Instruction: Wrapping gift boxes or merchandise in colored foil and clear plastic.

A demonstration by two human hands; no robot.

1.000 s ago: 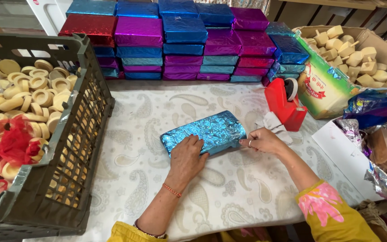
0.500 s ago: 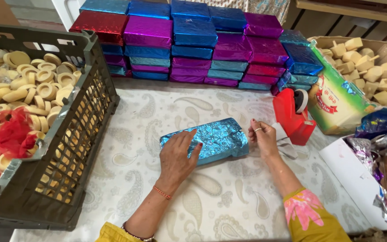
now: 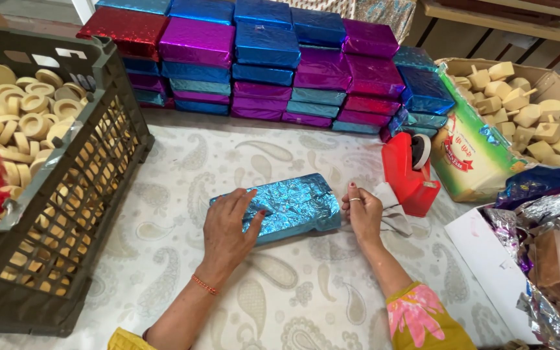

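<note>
The left hand (image 3: pixel 228 223) is lying open and flat on the blue foil-wrapped box (image 3: pixel 283 206), pinning it to the table (image 3: pixel 183 162). The right hand (image 3: pixel 363 210) is pinching the box's end flap between curled fingers. Keeping the foil taut while creasing looks wise; the red tape dispenser (image 3: pixel 409 172) is standing just beyond the right hand.

Paisley-patterned white tablecloth (image 3: pixel 306 304) over the table; wooden slats (image 3: pixel 507 19) behind, soft even daylight
</note>
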